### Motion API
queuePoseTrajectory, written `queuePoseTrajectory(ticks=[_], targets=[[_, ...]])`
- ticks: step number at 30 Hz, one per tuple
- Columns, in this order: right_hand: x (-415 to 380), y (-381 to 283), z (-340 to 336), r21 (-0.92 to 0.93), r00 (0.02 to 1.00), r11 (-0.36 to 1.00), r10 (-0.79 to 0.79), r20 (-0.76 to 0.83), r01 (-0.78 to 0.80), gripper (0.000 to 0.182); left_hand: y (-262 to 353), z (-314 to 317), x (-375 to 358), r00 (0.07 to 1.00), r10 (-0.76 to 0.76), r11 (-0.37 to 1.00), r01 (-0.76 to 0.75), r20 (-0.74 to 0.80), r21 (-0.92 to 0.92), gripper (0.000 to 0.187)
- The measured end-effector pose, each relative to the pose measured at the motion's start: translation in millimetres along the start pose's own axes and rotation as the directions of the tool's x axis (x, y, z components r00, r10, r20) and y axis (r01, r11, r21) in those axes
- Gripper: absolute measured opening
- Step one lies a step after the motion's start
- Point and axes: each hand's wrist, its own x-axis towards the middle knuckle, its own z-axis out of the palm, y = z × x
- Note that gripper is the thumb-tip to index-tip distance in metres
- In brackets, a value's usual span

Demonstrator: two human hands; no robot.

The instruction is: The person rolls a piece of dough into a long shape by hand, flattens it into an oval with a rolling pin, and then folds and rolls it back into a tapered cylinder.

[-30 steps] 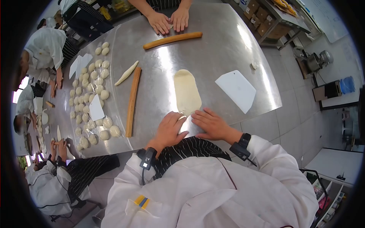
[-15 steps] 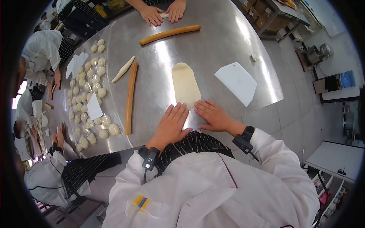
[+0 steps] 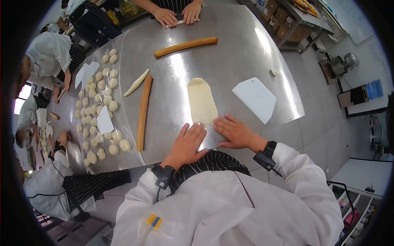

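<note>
A flattened oval sheet of pale dough (image 3: 201, 101) lies lengthwise on the steel table (image 3: 242, 53) in front of me. My left hand (image 3: 188, 144) lies flat with spread fingers, its fingertips on the dough's near end. My right hand (image 3: 234, 132) lies flat beside it, fingers pointing left toward the same end. Neither hand grips anything. A wooden rolling pin (image 3: 143, 112) lies to the left of the dough.
A white plastic scraper (image 3: 254, 99) lies right of the dough. Several dough balls (image 3: 100, 102) sit on plastic film at the left, with a thin dough roll (image 3: 136, 82). A second rolling pin (image 3: 185, 46) lies farther off. Another person's hands (image 3: 178, 15) roll dough opposite; more people stand at the left.
Both my hands stayed at the dough's near end, shifting slightly toward me. The person opposite has rolled their dough piece into a longer thin strip.
</note>
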Motion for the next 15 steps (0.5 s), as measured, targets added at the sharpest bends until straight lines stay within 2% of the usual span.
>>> queuePoseTrajectory(ticks=[2, 4, 5, 7, 9, 11, 13, 15], targets=[[5, -2, 1, -0.014, 1.000, 1.000, -0.028, 0.007, 0.028, 0.066, 3, 8, -1, 1.000, 0.014, 1.000, -0.014, -0.025, 0.014, 0.073], [6, 0, 3, -0.027, 0.998, 0.998, -0.061, 0.019, 0.062, 0.065, 9, 13, 1, 1.000, 0.010, 0.999, -0.011, -0.026, -0.031, 0.064], [7, 3, 5, 0.032, 0.998, 0.998, -0.054, 0.011, 0.054, 0.058, 5, 14, 3, 1.000, 0.008, 1.000, -0.009, -0.030, -0.027, 0.064], [22, 14, 7, 0.083, 0.999, 0.995, -0.051, -0.008, 0.052, 0.050, -11, 11, 14, 0.992, -0.077, 0.967, 0.049, -0.103, -0.250, 0.051], [52, 34, 9, 0.273, 0.931, 0.951, 0.223, -0.287, -0.144, 0.038, -38, 12, 45, 0.888, -0.237, 0.920, 0.075, -0.395, -0.384, 0.041], [99, 53, -4, 0.414, 0.853, 0.867, 0.421, -0.309, -0.278, 0.039, -72, 7, 86, 0.813, -0.388, 0.872, 0.171, -0.435, -0.458, 0.041], [133, 81, 2, 0.525, 0.814, 0.763, 0.544, -0.206, -0.377, 0.040, -105, 13, 118, 0.813, -0.406, 0.872, 0.207, -0.418, -0.444, 0.042], [152, 95, -1, 0.477, 0.830, 0.777, 0.535, -0.157, -0.411, 0.039, -122, 12, 132, 0.811, -0.420, 0.873, 0.239, -0.408, -0.425, 0.043]])
